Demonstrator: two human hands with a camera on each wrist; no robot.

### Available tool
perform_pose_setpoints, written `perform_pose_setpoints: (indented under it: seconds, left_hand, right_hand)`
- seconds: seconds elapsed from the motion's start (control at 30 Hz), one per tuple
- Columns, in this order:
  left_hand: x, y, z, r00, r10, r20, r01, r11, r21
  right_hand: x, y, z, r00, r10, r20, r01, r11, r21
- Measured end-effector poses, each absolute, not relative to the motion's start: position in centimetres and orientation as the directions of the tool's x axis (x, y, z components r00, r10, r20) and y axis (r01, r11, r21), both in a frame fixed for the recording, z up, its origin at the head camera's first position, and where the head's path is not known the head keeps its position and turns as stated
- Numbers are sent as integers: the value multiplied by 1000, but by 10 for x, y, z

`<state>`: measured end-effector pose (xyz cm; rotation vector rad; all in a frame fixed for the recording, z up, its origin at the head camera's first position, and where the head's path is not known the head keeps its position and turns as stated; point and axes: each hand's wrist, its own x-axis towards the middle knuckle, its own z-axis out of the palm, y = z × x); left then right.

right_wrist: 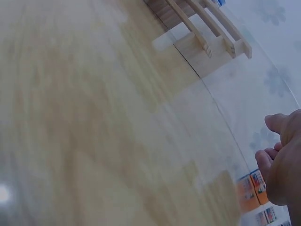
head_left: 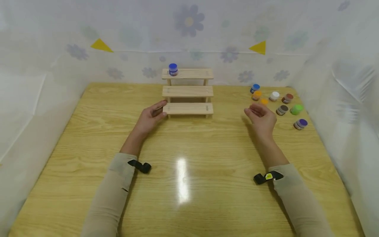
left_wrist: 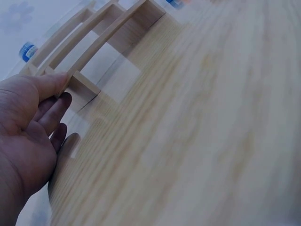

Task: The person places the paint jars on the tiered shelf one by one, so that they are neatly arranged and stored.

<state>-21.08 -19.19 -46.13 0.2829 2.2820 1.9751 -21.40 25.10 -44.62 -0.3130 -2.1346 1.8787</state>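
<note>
Left hand (head_left: 149,119): pinches stand (head_left: 188,91)
Right hand (head_left: 263,122): loose, jars (head_left: 282,110) beyond
Stand: likely light wood, stiff; grip step ends (head_left: 210,107)

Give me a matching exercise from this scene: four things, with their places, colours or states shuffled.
1. Left hand
2. Right hand
3. Jar on the top step
4. Yellow triangles

A. Near a group of jars, holding nothing
B. Blue-lidded
C. On the floral backdrop
D. Gripping the lowest step

Pairs: 1-D, 2-A, 3-B, 4-C
</note>
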Motion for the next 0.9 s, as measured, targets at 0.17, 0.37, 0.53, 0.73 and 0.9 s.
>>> perform_pose_setpoints:
  seconds: [0.17, 0.37, 0.53, 0.73, 0.9]
  left_hand:
    - [-210, -194, -462, -976, 212, 49, 81, 142, 986]
    - [-209, -197, -461, -976, 212, 45, 80, 158, 984]
    - [-210, -195, -460, -977, 209, 41, 74, 151, 986]
    - [-211, -192, -464, -975, 218, 39, 72, 146, 987]
    - [-210, -191, -465, -974, 221, 39, 69, 130, 989]
  right_hand:
    - [-217, 271, -449, -913, 408, 14, 36, 115, -993]
    - [-224, 292, -453, -876, 480, -34, 108, 128, -986]
    - [-230, 302, -455, -849, 526, -43, 117, 109, -987]
    - [-239, 307, -459, -839, 543, -28, 90, 89, -992]
    - [-250, 309, -464, -840, 543, 16, 73, 142, -987]
